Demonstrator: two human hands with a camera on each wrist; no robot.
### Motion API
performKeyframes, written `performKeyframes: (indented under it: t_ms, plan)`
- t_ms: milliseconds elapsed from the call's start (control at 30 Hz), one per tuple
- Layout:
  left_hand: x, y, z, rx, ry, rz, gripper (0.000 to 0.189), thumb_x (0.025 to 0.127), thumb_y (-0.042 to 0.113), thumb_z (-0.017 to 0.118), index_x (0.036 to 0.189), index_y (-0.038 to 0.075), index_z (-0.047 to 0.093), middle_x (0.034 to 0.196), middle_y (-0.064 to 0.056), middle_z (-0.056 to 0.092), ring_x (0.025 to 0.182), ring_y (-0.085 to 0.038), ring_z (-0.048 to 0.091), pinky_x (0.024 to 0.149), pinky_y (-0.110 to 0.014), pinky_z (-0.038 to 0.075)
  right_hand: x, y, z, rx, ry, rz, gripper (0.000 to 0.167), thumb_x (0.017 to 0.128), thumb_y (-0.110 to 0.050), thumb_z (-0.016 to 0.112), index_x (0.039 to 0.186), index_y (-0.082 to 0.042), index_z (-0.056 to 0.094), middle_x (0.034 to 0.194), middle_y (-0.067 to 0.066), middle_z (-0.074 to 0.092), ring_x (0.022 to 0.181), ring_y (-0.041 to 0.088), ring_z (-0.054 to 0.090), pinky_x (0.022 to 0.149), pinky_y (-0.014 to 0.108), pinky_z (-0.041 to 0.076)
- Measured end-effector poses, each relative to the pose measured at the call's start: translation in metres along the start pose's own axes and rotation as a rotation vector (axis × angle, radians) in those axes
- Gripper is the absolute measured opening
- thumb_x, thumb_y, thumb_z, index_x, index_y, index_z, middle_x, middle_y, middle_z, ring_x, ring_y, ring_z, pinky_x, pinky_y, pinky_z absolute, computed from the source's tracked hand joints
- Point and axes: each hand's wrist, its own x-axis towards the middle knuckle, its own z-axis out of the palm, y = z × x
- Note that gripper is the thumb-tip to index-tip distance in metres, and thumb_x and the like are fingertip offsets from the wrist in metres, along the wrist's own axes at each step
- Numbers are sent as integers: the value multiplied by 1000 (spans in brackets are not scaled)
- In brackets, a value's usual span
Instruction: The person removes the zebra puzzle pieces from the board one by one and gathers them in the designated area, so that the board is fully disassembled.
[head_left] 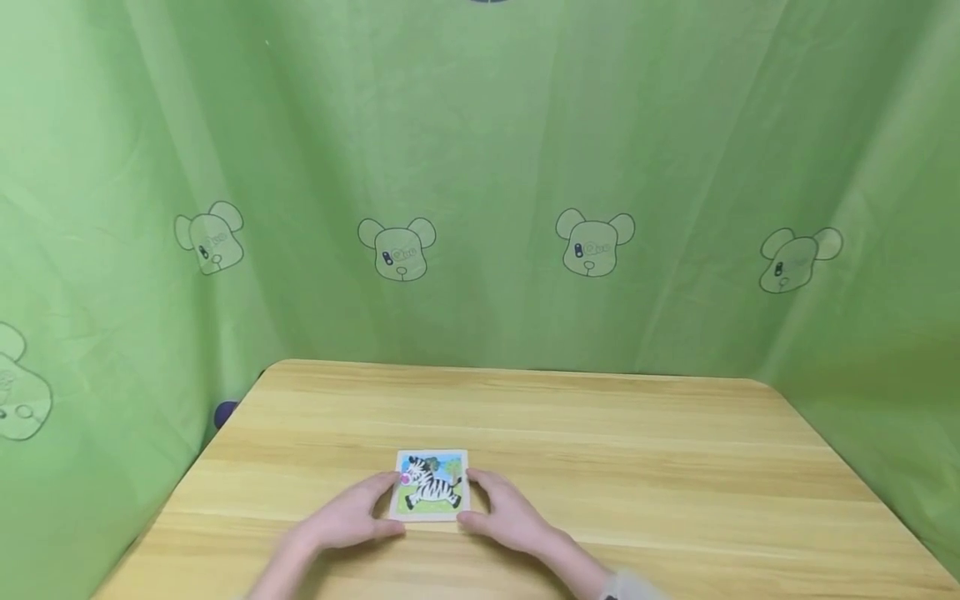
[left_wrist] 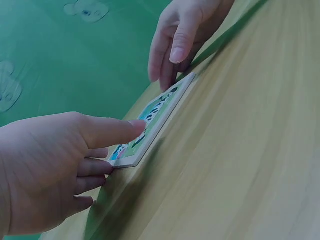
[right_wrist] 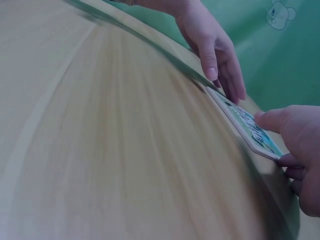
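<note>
A small square zebra picture board (head_left: 429,487) with a white border is low over the wooden table, its picture side up. My left hand (head_left: 352,512) holds its left edge, with the thumb near the front corner and the fingers along the side. Opposite it, my right hand (head_left: 513,514) holds the right edge in the same way. In the left wrist view, the left thumb (left_wrist: 132,129) reaches over the board's face while the fingertips sit at its edge. The right thumb (right_wrist: 262,119) overlaps the picture in the right wrist view.
The light wooden table (head_left: 637,467) has rounded far corners. Green curtains (head_left: 480,125) printed with bear heads hang behind it and along both sides. A dark purple object (head_left: 224,413) shows beyond the table's left edge.
</note>
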Motion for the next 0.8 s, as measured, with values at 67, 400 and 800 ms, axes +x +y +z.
performKeyframes:
  t_ms: [67, 400, 800]
  plan:
    - [4, 7, 5, 14, -12, 13, 79, 79, 39, 69, 134, -9, 39, 136, -27, 41, 126, -42, 38, 104, -56, 28, -6, 6, -7, -2, 7, 2, 72, 81, -34, 68, 134, 7, 41, 135, 25, 43, 125, 43, 37, 102, 59, 28]
    - [26, 33, 31, 114, -58, 74, 77, 81, 42, 65, 137, -4, 39, 139, -21, 40, 128, -36, 37, 106, -50, 28, -37, 32, -33, -60, 82, 35, 74, 77, -36, 73, 131, 5, 45, 132, 24, 47, 122, 43, 41, 101, 59, 30]
    - [31, 63, 44, 212, -118, 89, 77, 84, 47, 60, 139, -1, 37, 143, -17, 37, 132, -31, 33, 109, -44, 26, -62, 40, -50, -126, 135, 63, 74, 72, -38, 75, 129, 3, 49, 128, 20, 52, 120, 40, 44, 100, 57, 33]
